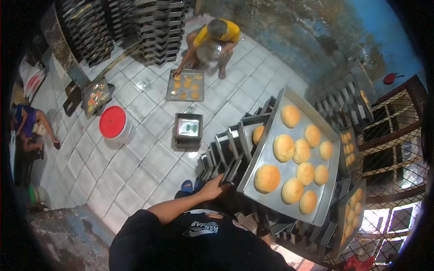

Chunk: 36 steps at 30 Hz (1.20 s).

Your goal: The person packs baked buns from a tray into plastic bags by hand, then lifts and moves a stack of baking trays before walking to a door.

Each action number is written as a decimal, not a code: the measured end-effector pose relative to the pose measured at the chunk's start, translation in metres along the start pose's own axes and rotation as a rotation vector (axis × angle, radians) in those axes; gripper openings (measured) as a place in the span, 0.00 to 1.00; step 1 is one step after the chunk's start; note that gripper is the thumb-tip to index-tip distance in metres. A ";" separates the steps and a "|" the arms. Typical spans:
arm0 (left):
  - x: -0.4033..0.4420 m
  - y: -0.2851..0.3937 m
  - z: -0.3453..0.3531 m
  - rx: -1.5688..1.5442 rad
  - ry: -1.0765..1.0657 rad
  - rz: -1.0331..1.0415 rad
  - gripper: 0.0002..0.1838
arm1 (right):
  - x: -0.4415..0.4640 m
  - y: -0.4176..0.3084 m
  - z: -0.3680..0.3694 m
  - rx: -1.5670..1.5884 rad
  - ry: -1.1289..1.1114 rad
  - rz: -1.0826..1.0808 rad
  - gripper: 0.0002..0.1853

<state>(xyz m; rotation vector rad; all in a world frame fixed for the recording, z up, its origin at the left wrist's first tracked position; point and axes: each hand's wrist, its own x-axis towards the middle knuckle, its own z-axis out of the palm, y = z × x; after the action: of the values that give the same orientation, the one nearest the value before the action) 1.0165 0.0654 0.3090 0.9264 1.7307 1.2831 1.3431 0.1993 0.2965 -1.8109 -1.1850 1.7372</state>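
Observation:
My left hand [213, 187] is closed at the side of a tall stack of metal baking trays [233, 142], gripping the edge of one; its fingertips are partly hidden there. On top of the stack, to the right of that hand, a large tray [266, 156] holds several round golden buns [283, 148]. This top tray sits at an angle to the ones below, where another bun shows between the layers. Only a sliver of my right arm appears below the tray, and my right hand is hidden behind the trays.
A person in a yellow shirt [230, 32] squats by a tray of buns [186, 86] on the tiled floor. Nearby are a red-lidded white bucket [113, 123], a dark square tin [188, 131] and tall tray stacks [158, 31]. Another person [32, 119] is at far left.

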 end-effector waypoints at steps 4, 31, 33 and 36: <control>0.033 0.005 -0.015 0.024 -0.093 -0.184 0.38 | 0.010 0.011 -0.003 -0.045 0.036 -0.034 0.26; -0.017 -0.024 0.006 -0.361 0.234 -0.343 0.28 | 0.043 -0.074 -0.085 0.208 -0.070 -0.275 0.28; -0.004 -0.007 0.023 -0.323 0.287 -0.220 0.30 | 0.075 -0.091 -0.092 0.284 -0.155 -0.319 0.30; 0.025 0.043 0.060 -0.377 0.447 -0.128 0.35 | 0.093 -0.116 -0.100 0.422 -0.184 -0.406 0.32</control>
<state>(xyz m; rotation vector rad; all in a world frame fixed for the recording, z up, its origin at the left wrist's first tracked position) 1.0636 0.1211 0.3358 0.3212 1.7464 1.7450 1.3911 0.3658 0.3421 -1.1021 -1.0590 1.7660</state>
